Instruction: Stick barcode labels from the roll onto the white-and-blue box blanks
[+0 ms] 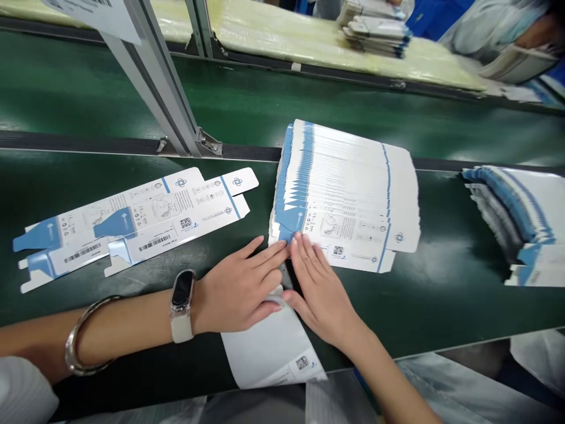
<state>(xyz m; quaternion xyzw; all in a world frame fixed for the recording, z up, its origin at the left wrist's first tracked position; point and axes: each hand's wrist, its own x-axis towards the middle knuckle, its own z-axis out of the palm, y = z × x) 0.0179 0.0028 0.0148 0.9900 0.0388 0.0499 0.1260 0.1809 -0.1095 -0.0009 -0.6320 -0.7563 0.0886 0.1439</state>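
Observation:
Fanned flat cartons, white with blue ends, form a stack [353,171] in front of me. My left hand [242,288], with a watch and a bangle on that arm, reaches to the stack's near left corner; its index and middle fingers are stretched out. Beside it, my right hand [320,288] lies with its fingers extended on the lowest carton's blue end, fingertips touching the left ones. Beneath both hands a curved white sheet [269,347] with a QR code runs down to the table's near edge; its upper end is hidden. Neither hand visibly grips anything.
Two flat cartons [145,227] overlap on the green table at left. Another fanned carton pile [529,224] stands at right. A metal post [163,82] rises from the dark rail behind. Across the bench, a person [498,35] sits near stacked cartons [375,29].

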